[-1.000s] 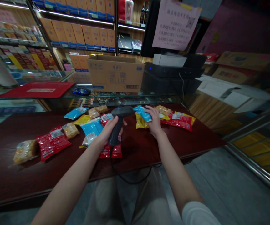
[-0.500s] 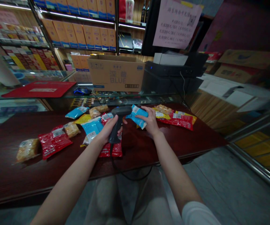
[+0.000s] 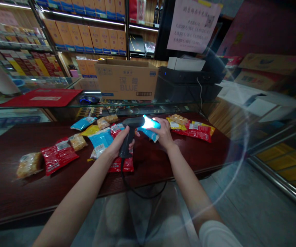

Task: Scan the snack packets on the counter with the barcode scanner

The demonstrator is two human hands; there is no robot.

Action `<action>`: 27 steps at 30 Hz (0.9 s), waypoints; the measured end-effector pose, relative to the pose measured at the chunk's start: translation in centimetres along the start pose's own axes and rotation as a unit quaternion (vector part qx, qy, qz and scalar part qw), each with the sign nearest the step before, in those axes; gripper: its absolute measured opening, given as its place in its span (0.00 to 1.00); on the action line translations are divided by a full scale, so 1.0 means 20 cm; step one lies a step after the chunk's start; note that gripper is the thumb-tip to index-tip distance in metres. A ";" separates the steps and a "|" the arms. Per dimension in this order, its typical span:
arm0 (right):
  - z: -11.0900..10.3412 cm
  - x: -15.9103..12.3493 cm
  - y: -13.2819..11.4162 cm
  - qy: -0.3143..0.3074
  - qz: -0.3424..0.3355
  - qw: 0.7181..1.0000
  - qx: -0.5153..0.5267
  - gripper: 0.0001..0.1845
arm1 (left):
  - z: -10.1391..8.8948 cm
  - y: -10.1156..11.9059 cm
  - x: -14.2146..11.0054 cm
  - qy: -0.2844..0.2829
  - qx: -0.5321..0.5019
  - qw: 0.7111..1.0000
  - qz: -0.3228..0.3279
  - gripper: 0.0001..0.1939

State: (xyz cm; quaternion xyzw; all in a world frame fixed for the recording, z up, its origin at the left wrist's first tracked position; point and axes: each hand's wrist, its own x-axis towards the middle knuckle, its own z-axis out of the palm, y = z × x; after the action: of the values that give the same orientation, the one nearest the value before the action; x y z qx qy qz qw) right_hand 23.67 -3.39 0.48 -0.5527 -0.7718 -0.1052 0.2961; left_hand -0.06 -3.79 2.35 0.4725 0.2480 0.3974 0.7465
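Below the front edge of the counter [image 3: 153, 164], a black cable [image 3: 148, 198] loops in front of my knees and runs up to the barcode scanner [image 3: 129, 135]. My left hand [image 3: 117, 142] is wrapped around its handle, thumb on top. My wrist and the scanner lie across my view of a red packet [image 3: 122, 165] and part of a blue packet [image 3: 101, 139] with its barcode up.

My right hand [image 3: 165, 133] pinches a small blue snack packet [image 3: 151, 134] right in front of the scanner's nose; white light glares off it, and my fingers cover its right end. I can't tell whether packet and scanner touch.

Off to the left lie a clear-wrapped bread piece [image 3: 29, 164], a red snack bag [image 3: 57, 156] and another wrapped piece [image 3: 77, 141]; beyond them, a yellow packet [image 3: 90, 130] and a blue one near the back. Just past my right hand, a yellow pouch [image 3: 177, 125] overlaps a large red bag [image 3: 198, 132].

Behind, on the glass, sit a red mat [image 3: 42, 97], a mouse [image 3: 89, 99] and an open carton [image 3: 127, 80] marked BLUE, which blocks part of the shelves. To its right a paper sign [image 3: 194, 25] covers much of the monitor. Orange boxes [image 3: 96, 37] line the shelves farthest back.
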 end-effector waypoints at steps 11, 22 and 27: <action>0.00 0.01 -0.02 -0.041 -0.007 0.999 -0.001 0.14 | -0.01 0.03 -0.01 -0.017 -0.051 0.998 -0.033 0.24; 0.04 -0.02 0.15 0.078 0.209 0.972 -0.071 0.28 | -0.09 0.16 -0.06 0.030 0.088 0.995 -0.043 0.31; 0.08 -0.04 0.20 0.004 0.222 0.974 -0.039 0.35 | -0.22 0.30 -0.08 0.082 0.133 0.988 -0.016 0.27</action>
State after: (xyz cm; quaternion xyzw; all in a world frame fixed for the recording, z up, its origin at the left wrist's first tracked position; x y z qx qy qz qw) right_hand 27.03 -1.78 -2.00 -0.7208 -0.6241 -0.0696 0.2935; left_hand -6.39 -1.52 5.88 0.5290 0.3665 0.3862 0.6608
